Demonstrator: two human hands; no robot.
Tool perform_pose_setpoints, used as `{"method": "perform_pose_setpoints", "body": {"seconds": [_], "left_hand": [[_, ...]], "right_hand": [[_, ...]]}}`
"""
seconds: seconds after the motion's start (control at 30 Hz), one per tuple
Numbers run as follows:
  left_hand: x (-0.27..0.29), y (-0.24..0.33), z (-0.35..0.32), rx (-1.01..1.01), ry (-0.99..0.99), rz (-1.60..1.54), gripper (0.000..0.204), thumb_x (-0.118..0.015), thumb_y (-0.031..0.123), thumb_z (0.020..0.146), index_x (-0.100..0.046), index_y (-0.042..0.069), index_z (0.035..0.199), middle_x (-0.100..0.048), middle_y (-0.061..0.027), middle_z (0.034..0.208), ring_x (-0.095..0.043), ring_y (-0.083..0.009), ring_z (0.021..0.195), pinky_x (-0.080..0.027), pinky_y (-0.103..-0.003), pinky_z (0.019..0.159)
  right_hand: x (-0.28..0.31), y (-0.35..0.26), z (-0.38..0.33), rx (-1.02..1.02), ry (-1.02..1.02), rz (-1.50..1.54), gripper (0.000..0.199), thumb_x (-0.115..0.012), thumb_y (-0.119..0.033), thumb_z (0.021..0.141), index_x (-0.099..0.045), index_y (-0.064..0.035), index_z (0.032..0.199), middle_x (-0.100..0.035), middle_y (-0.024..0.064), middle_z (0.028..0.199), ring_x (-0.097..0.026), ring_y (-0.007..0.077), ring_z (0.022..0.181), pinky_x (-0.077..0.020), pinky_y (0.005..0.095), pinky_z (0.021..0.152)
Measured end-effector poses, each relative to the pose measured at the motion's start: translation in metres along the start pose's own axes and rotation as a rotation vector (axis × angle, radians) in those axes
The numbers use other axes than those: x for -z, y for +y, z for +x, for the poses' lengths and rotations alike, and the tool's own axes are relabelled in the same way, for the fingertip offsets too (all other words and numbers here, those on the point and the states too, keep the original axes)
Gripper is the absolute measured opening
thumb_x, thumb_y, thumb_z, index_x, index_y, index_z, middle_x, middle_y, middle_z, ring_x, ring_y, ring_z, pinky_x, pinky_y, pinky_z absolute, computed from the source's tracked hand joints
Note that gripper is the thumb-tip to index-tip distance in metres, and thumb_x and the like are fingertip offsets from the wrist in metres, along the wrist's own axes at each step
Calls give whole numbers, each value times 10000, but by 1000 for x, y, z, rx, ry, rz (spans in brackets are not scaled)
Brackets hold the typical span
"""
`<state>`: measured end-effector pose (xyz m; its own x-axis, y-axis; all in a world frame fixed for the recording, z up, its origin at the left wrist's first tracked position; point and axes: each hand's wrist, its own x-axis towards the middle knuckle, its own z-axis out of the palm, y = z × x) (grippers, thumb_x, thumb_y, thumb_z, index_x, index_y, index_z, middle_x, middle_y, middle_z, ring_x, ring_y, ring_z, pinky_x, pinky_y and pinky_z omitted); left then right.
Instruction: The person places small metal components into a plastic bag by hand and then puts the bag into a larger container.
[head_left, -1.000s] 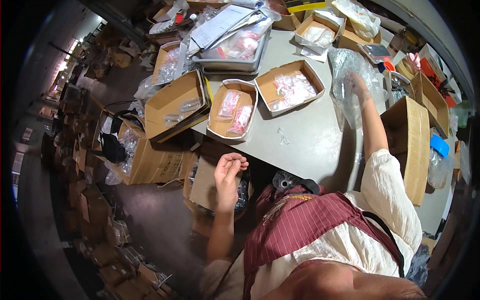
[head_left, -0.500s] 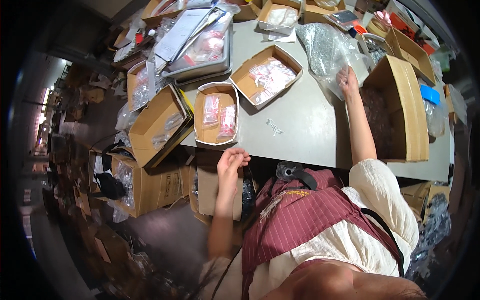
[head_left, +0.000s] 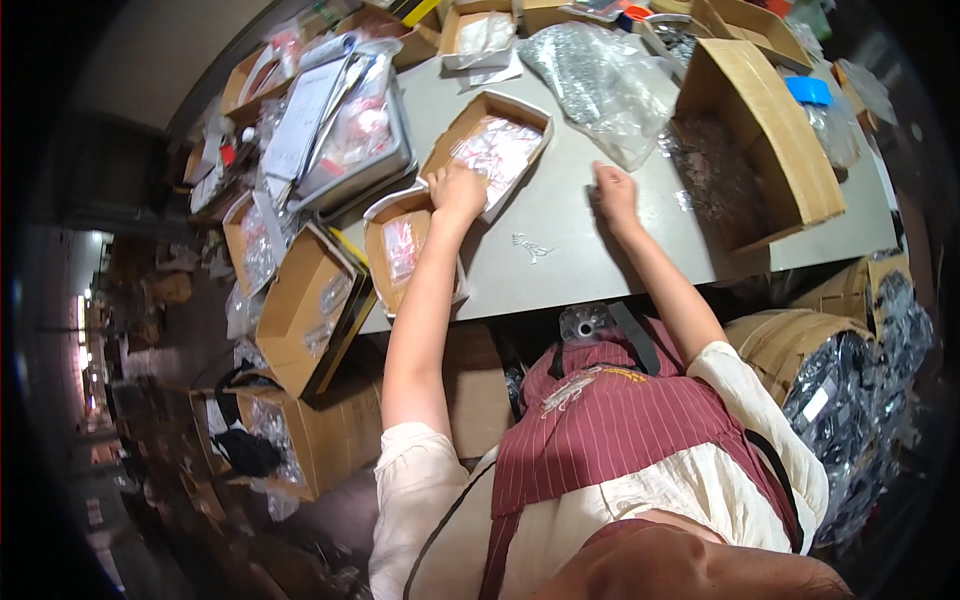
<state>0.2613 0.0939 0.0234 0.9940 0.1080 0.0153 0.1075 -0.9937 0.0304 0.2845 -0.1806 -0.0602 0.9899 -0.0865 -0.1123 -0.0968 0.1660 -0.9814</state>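
Observation:
My left hand (head_left: 458,188) reaches over the near left rim of an open cardboard box (head_left: 545,122) of small clear zip bags (head_left: 500,143) with pink-red edges. Its fingers are bent down and mostly hidden. My right hand (head_left: 617,197) hovers over the table, its fingers curled in; whatever they may hold is too small to make out. Just beyond it lies a big clear plastic bag (head_left: 600,85) full of small silvery pieces. Between my hands a little heap of thin white pieces (head_left: 532,248) lies on the grey table (head_left: 590,265).
A smaller box (head_left: 385,292) with pink-edged bags sits under my left forearm. Left of it stand a tilted carton (head_left: 285,340) and a grey bin (head_left: 385,175) piled with papers. On the right a large carton (head_left: 800,150) lies on its side with dark small pieces in it.
My left hand has moved forward from the table's front edge to the box of zip bags. My right hand has let go of the big clear bag and drawn back toward me.

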Motion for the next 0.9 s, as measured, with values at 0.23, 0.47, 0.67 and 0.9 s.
{"method": "perform_pose_setpoints", "body": {"seconds": [0.23, 0.47, 0.67, 0.9], "left_hand": [[-9, 7, 17, 91, -298, 12, 357, -575, 246, 880, -757, 101, 1151, -704, -208, 1210, -643, -345, 1186, -350, -532, 1078], [-27, -3, 5, 114, -96, -116, 267, -632, 272, 851, -795, 65, 891, -747, -202, 916, -714, -389, 917, -433, -509, 1011], [-16, 0, -14, 51, 155, -103, 327, -615, 315, 930, -787, 47, 855, -733, -204, 851, -704, -384, 835, -451, -501, 943], [13, 2, -39, 42, 425, -646, 250, -732, 248, 885, -758, 1, 920, -743, -170, 841, -715, -272, 750, -531, -351, 701]], "right_hand": [[-39, -5, -21, 484, -184, -709, 360, -626, -387, 966, -635, -78, 782, -660, 167, 778, -653, 392, 765, -500, 481, 633], [-32, -4, -31, 943, -309, -893, 219, -714, -275, 869, -611, -102, 782, -631, 49, 842, -611, 275, 821, -488, 417, 665], [-16, -3, -37, 1035, -444, -867, 157, -666, -244, 918, -676, -109, 996, -664, 60, 1046, -584, 271, 1039, -424, 418, 916], [-1, -4, -26, 667, -284, -510, 216, -622, -212, 953, -741, -77, 1072, -734, 113, 1109, -653, 289, 1041, -455, 408, 967]]}}
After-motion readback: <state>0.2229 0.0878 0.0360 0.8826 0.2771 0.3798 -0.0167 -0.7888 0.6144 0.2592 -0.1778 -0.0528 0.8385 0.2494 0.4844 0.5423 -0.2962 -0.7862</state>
